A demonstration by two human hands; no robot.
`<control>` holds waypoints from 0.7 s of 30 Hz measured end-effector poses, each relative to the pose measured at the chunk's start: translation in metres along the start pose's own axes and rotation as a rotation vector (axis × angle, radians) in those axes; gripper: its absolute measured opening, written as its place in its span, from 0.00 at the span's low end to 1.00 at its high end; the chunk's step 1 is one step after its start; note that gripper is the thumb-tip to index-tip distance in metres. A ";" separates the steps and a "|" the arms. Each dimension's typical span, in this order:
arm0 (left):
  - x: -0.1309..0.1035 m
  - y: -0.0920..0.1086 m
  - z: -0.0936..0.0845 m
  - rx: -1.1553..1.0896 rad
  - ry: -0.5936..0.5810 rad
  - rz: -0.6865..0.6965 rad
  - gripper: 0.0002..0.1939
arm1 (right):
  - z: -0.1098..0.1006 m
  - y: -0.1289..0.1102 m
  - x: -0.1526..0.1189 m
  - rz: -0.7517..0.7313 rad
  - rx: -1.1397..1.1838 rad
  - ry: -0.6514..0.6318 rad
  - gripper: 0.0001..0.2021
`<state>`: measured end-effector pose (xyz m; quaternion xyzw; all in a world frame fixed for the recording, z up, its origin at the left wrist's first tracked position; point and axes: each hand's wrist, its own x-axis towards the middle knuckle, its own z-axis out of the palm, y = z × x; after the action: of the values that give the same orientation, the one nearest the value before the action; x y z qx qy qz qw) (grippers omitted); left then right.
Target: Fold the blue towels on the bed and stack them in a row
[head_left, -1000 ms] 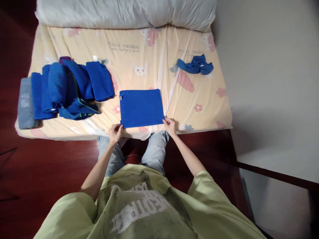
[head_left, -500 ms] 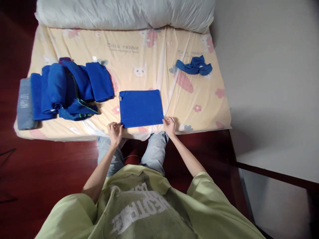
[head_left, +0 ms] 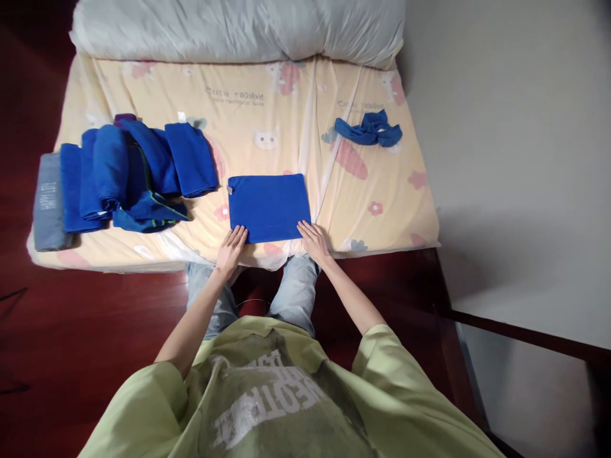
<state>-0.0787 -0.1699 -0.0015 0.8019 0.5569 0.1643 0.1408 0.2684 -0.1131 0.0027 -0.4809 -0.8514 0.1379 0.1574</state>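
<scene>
Worked on a "Cute rabbit" print bed sheet (head_left: pixel 391 178), with a bunched pale-grey quilt (head_left: pixel 238 28) along the far side and a plain wall (head_left: pixel 506 159) off to the right. Found a folded blue cloth (head_left: pixel 270 203) lying flat by the sheet's front edge, white tag (head_left: pixel 230 189) at the left side, between a pile of blue cloths (head_left: pixel 111 162) and a crumpled blue cloth (head_left: pixel 367 132) farther right. Laid left hand (head_left: pixel 230 249) on the near left corner and right hand (head_left: pixel 314 242) on the near right corner, fingers straight. Recorded grip as apart on both, with no pinch on fabric visible; could not tell the position of the thumbs. Judged as a flattening step: advised equal pressure from both hands, light strokes outward from the middle, and a straight near edge, for fear of slant or trapped creases.
</scene>
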 end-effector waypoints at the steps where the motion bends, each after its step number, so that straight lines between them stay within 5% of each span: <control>1: 0.002 -0.001 -0.003 0.001 -0.004 -0.004 0.31 | 0.000 0.001 0.000 0.003 -0.004 0.007 0.30; 10: -0.037 -0.007 -0.023 -0.095 -0.059 0.048 0.30 | -0.008 -0.018 -0.052 -0.052 0.055 0.025 0.28; 16: -0.043 -0.014 -0.017 -0.324 0.086 -0.147 0.27 | -0.002 -0.013 -0.052 0.075 0.279 0.105 0.32; 21: -0.035 -0.021 -0.018 -0.425 0.197 -0.309 0.21 | -0.001 -0.003 -0.044 0.272 0.501 0.225 0.20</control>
<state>-0.1150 -0.1946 0.0030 0.6400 0.6367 0.3311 0.2745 0.2883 -0.1526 -0.0017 -0.5489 -0.6959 0.3094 0.3445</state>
